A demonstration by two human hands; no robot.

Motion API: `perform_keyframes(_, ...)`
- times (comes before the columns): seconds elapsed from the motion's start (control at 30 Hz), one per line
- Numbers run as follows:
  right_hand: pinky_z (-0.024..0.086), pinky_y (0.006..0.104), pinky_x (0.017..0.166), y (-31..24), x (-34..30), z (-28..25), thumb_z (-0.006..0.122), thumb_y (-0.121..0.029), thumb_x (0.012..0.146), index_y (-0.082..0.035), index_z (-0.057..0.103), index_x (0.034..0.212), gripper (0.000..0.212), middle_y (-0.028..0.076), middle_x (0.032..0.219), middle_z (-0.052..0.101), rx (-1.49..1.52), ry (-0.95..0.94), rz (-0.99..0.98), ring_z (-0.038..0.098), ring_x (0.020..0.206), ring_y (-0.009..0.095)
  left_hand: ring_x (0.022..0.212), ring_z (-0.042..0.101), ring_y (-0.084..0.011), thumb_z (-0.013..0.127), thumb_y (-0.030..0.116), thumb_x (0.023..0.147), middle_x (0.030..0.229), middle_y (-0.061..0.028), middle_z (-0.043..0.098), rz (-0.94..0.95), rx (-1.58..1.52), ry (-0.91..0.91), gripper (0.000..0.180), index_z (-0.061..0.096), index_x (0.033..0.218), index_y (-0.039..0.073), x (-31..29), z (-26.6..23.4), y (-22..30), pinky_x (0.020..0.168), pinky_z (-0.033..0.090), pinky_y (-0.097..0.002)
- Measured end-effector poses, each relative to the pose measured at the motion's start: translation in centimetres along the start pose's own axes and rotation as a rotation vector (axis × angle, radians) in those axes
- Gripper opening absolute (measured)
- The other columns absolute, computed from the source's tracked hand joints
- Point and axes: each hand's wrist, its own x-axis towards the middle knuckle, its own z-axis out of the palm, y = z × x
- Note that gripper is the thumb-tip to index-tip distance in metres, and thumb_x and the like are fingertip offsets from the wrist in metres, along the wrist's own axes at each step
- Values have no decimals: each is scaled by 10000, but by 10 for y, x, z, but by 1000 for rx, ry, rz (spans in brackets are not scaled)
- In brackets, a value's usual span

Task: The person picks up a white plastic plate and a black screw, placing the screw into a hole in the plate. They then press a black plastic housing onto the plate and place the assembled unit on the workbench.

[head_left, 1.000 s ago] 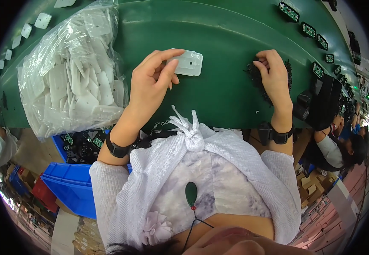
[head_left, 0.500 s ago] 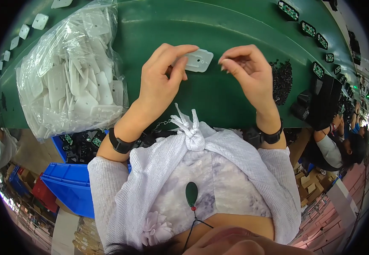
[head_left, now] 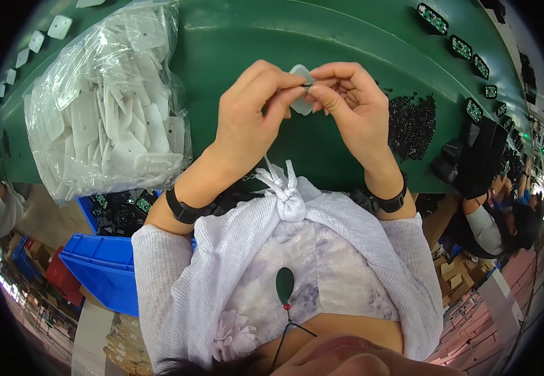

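Note:
My left hand (head_left: 256, 103) and my right hand (head_left: 347, 94) meet above the table, fingertips nearly touching. Between their pinched thumbs and forefingers is a small black part (head_left: 307, 86); its exact shape is too small to make out. Right behind the fingertips shows a translucent white plastic plate (head_left: 301, 108) with rounded corners, its middle covered by the fingers. Whether the plate is held or rests on the table cannot be told. Nearest my right hand is a pile of small black parts (head_left: 412, 125).
A clear bag (head_left: 112, 106) full of white plates fills the left of the green table (head_left: 240, 37). White plates (head_left: 60, 26) line the far left; black housings with green circuit boards (head_left: 433, 19) line the right. Blue bins (head_left: 96, 272) stand below. A co-worker (head_left: 491, 229) sits at right.
My hands have come together from apart, the right one moving left. The white plate, mostly visible before, is now turned and largely covered by my fingers.

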Motion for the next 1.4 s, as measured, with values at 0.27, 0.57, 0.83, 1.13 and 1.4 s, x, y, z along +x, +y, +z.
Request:
perform_keyframes(0.27,470,216,759,0,-1,-6,657,-3,891,14,615,1017,133,41,937,604,-335,2,-110,582,853,98,637,631,-122,613,-62,879,863,-73,582,-169,-210,-5,230,623,1099,3,-3,2,-1,536,510,-232)
perform_keyframes(0.57,480,225,754,17,7,1,621,5,917,18,559,1040,139,62,970,605,-147,248,-221,593,855,107,845,679,-237,497,-91,924,1061,-175,567,-410,-696,-226,467,353,1364,-34,-9,7,-1,726,580,-305)
perform_keyframes(0.83,474,218,721,17,9,8,616,12,915,10,562,1026,124,54,945,599,-182,129,-245,580,828,97,660,577,-93,581,174,975,814,-48,620,-454,-373,-279,193,572,1034,-10,-3,-2,-6,580,470,-221)
perform_keyframes(1.13,458,234,701,19,17,-1,577,-21,943,6,552,990,59,80,941,585,-555,346,-565,544,774,121,715,629,-140,608,57,935,888,-83,633,-540,-531,-91,100,558,969,-23,1,-7,-14,656,519,-237)
perform_keyframes(1.4,484,257,659,28,23,16,602,-30,928,5,549,963,73,83,895,598,-445,252,-492,577,732,148,766,643,-142,555,74,970,925,-93,622,-488,-498,-414,101,535,1011,-16,-3,-6,-14,652,530,-250)
